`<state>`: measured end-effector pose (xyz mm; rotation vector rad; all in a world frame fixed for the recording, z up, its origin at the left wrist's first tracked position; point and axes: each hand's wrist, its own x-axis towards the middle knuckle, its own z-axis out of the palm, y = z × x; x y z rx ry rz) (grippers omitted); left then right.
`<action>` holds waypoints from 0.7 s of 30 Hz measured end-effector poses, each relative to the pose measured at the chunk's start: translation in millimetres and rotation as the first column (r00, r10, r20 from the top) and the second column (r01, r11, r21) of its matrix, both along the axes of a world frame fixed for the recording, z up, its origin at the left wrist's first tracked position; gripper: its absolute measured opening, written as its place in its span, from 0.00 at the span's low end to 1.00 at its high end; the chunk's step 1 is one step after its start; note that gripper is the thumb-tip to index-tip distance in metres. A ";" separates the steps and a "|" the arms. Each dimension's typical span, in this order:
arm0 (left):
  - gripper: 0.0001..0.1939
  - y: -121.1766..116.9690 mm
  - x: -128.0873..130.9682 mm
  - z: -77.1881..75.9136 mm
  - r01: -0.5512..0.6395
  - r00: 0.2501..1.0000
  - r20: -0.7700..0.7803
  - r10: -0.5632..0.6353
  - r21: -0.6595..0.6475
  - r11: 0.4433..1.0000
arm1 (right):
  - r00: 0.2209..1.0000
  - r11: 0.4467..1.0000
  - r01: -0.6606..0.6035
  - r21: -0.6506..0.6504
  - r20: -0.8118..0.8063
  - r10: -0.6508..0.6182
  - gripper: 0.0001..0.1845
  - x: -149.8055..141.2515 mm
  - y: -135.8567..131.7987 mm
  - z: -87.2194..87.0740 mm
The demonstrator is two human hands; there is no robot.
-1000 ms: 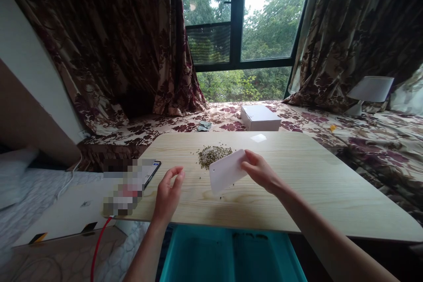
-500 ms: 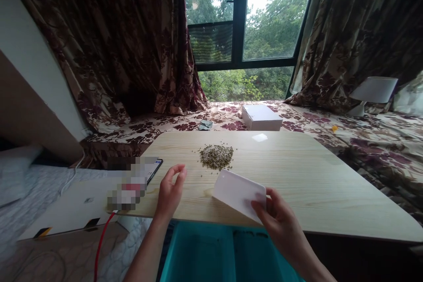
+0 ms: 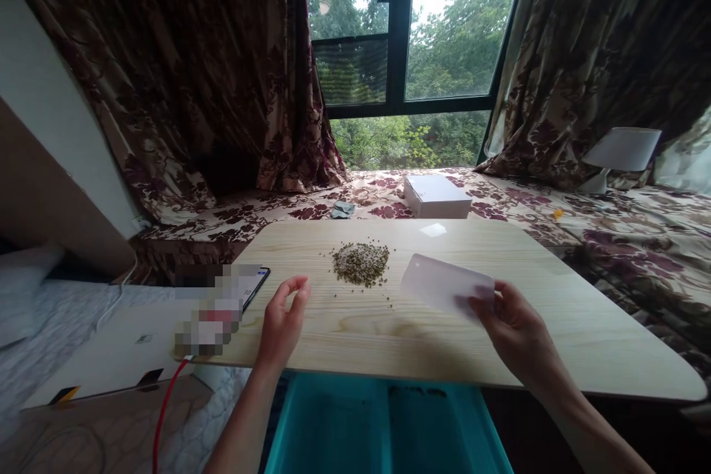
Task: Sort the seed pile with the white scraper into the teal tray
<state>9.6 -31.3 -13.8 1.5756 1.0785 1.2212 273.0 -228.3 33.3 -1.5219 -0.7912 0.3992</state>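
Observation:
My right hand (image 3: 514, 322) grips a thin, translucent white plastic scraper (image 3: 444, 285) by its right end, thumb on the near face. The scraper has rounded corners and a small hole near one of them; it is tilted over the table, right of the pile. A heap of small green-brown beans mixed with whitish grains (image 3: 361, 264) lies on the pale wooden table (image 3: 344, 337), with a few strays around it. To the left of the heap, my left hand (image 3: 282, 318) hovers with fingers loosely curled, thumb apart, holding nothing.
Below the table's near edge is a teal two-compartment bin (image 3: 387, 422), dark bits in its right part. A phone (image 3: 256, 289) with a red cable (image 3: 161, 404) lies at the left. Beyond the table are a white box (image 3: 438, 196), grey-green cloth (image 3: 342, 209) and lamp (image 3: 622, 152).
My right hand has moved the scraper rightward and up, away from the heap's near side. A few stray beans now show where it was. My left hand is almost unmoved.

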 end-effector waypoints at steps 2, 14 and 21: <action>0.23 0.9 -0.2 -1.4 0.000 1.000 -0.001 0.000 -0.002 1.000 | 1.000 1.000 -0.024 -0.011 0.000 0.024 0.26 8.9 10.2 0.7; 0.23 -3.1 0.4 4.2 -0.007 1.000 0.009 0.007 -0.001 1.000 | 0.989 0.987 -0.145 -0.068 0.006 0.146 0.14 18.0 58.3 -1.6; 0.23 -2.4 0.4 3.1 -0.004 1.000 0.019 0.005 -0.005 1.000 | 0.987 0.982 -0.157 -0.104 -0.047 0.153 0.13 23.6 59.2 -3.4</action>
